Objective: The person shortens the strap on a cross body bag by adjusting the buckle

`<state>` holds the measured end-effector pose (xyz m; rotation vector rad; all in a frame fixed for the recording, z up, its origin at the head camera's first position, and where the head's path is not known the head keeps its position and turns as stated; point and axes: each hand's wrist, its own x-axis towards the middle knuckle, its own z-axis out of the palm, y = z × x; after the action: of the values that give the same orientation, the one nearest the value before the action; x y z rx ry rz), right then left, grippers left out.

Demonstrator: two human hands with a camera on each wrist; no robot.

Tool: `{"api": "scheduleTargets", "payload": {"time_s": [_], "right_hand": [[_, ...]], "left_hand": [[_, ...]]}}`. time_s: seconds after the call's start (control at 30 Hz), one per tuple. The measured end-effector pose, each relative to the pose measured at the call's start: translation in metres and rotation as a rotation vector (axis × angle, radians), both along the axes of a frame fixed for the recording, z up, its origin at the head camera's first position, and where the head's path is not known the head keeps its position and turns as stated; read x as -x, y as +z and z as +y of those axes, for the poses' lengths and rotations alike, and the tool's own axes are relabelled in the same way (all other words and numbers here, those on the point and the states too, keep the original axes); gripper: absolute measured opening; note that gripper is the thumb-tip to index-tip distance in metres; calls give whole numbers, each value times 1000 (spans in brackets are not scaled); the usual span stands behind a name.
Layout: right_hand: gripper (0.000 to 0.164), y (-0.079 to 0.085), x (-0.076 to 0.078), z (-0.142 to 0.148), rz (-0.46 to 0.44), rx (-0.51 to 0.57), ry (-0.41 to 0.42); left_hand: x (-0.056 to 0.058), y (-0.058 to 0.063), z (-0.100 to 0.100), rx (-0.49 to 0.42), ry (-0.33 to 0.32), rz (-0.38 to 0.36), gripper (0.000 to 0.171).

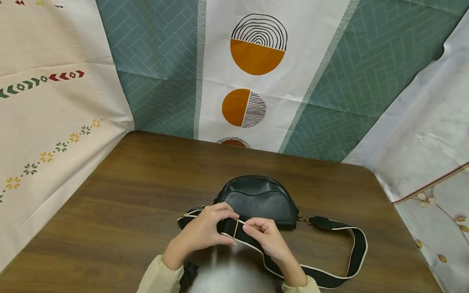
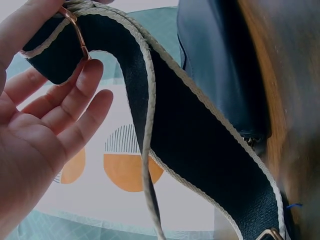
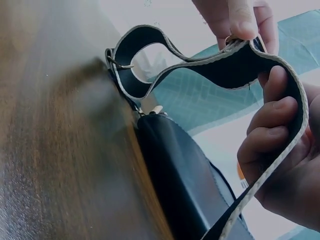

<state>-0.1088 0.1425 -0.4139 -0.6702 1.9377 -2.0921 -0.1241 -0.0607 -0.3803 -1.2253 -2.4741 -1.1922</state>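
Note:
A black half-moon handbag (image 1: 260,207) stands upright on the table, just beyond both hands. Its wide black strap (image 1: 326,277) has cream braided edges and joins the bag through metal clips at both ends. My left hand (image 1: 203,230) pinches the strap beside a gold slider buckle (image 2: 80,37), thumb on one edge and fingers on the other. Close to its right, my right hand (image 1: 269,240) holds the strap, with fingers curled around the band (image 3: 300,112) in the right wrist view. Between the left hand and the bag's left end, the strap makes a loop (image 3: 145,30).
The brown wooden table (image 1: 121,211) spreads around the bag. A patterned teal and white cloth (image 1: 157,73) hangs behind it, with pale cloths at both sides. Near the left sleeve lies a small black item (image 1: 188,273), partly hidden. The strap's slack curves out to the right.

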Motion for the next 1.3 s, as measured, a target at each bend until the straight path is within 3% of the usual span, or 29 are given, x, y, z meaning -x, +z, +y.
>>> {"api": "scheduleTargets", "payload": {"time_s": [0.2,0.43,0.7,0.87,1.03,1.3], "right_hand": [[20,1,0,-6,30,-5,-15],[23,3,1,-8,-22,10,-21],[26,5,1,1,-57,-62,-36],[22,4,2,13,-39,-65,0],[19,3,2,17,-23,2,57],[18,5,1,14,-26,16,70]], "left_hand": [[0,-1,4,0,-11,29,48],[0,-2,7,-6,4,63,49],[2,-3,4,-7,19,103,50],[1,-1,2,-5,58,120,50],[0,1,3,28,84,165,51],[-2,3,3,75,107,138,48]]}}
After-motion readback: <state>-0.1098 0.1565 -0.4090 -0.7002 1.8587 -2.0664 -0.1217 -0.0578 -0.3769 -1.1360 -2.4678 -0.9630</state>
